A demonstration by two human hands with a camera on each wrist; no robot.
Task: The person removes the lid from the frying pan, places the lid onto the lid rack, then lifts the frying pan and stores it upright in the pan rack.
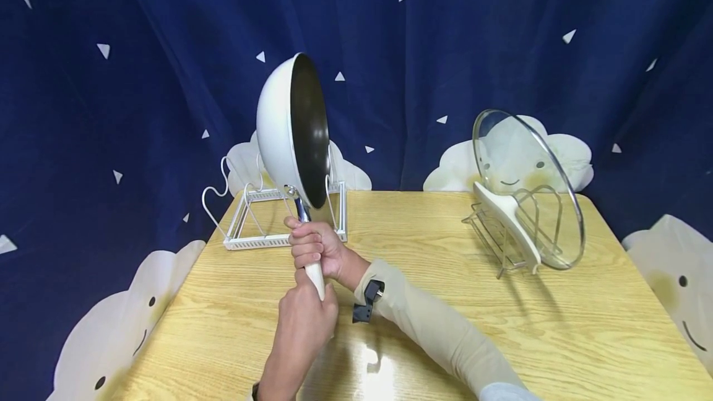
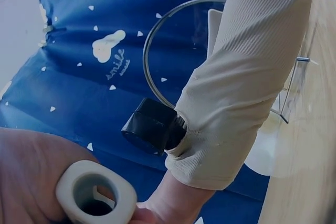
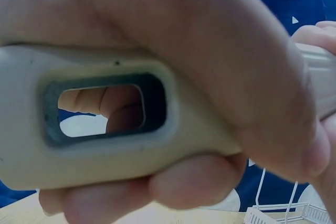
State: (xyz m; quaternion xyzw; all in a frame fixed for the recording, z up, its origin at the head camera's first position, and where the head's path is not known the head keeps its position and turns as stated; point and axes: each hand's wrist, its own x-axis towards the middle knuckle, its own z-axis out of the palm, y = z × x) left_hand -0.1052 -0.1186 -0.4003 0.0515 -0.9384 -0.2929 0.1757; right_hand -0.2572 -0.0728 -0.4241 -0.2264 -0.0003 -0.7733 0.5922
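Since both hands are wrapped round the handle [image 1: 315,274], right hand [image 1: 317,251] higher up and left hand [image 1: 305,320] at the end with its fingers curled tight, the white pan [image 1: 292,132] stands on edge in the air just in front of the white wire rack [image 1: 284,215] on the tabletop [image 1: 423,302]. I'd keep that double grip firm, since the pan looks top-heavy, and line the rim up with a slot between the wires before lowering it. The glass lid [image 1: 529,190] sits in its own rack well off to the right, so no worry there.

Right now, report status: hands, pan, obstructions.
Right hand high, left hand low, both gripping handle. Pan on edge at white rack. Lid in other rack, apart at right.
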